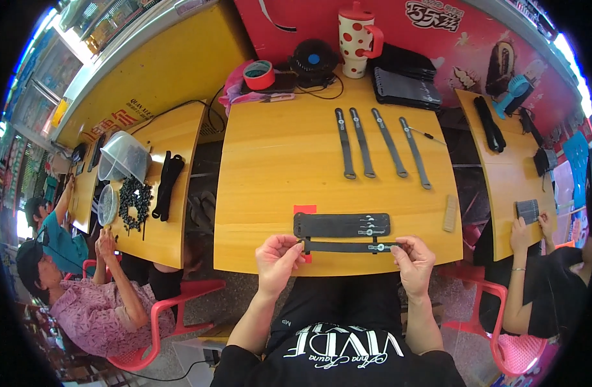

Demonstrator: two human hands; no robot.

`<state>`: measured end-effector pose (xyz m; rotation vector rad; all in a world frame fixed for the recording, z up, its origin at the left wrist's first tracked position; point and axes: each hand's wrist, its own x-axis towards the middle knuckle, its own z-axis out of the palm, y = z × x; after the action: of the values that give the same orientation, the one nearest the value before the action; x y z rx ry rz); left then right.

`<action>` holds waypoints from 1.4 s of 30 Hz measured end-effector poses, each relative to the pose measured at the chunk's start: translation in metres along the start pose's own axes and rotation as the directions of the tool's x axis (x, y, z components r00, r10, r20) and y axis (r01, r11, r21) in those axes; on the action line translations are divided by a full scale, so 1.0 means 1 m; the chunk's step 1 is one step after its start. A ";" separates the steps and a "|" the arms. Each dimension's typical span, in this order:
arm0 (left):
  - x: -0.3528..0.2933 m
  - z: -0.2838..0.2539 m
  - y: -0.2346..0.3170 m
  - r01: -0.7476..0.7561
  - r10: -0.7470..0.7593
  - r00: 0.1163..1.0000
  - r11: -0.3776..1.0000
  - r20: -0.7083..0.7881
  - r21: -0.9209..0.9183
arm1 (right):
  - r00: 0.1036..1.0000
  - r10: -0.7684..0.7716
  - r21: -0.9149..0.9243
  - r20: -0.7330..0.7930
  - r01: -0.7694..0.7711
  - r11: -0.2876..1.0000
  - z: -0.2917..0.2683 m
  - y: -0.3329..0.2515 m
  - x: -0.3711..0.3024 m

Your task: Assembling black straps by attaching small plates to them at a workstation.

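A dark strap (347,247) with pale printing is stretched level between my hands at the table's near edge. My left hand (280,261) pinches its left end, and my right hand (413,261) pinches the right end between thumb and fingers. Just beyond it lies a flat stack of dark straps (328,225) with rounded ends, over red tape (304,209) on the wooden tabletop (263,174). Farther off, several single grey straps (387,143) lie spread side by side, each with a rounded end. A thin dark pen-like tool (429,135) touches the rightmost one.
At the back stand a red tape roll (258,75), a black fan (314,61), a spotted tumbler (357,42) and a dark strap pile (405,87). A beige block (450,213) lies right. People work at side tables; black pieces (134,203) cover part of the left one.
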<state>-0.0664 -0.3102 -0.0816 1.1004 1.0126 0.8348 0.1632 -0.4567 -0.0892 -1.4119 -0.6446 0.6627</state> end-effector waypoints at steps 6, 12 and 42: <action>0.008 0.002 -0.002 -0.006 0.008 0.997 1.000 -0.079 0.030 | 0.999 0.018 -0.046 0.031 -0.017 0.999 0.003 0.002 0.007; 0.014 0.004 -0.006 -0.068 0.081 0.990 0.992 -0.114 0.110 | 0.998 0.008 -0.086 0.056 -0.003 0.996 0.003 0.005 0.011; 0.021 0.010 -0.018 -0.169 0.244 0.958 0.907 -0.153 0.387 | 0.992 -0.119 -0.202 -0.044 0.108 0.973 0.003 0.019 0.017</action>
<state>-0.0486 -0.2984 -0.1023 1.4896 1.2709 0.9631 0.1717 -0.4410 -0.1083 -1.5600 -0.7583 0.4767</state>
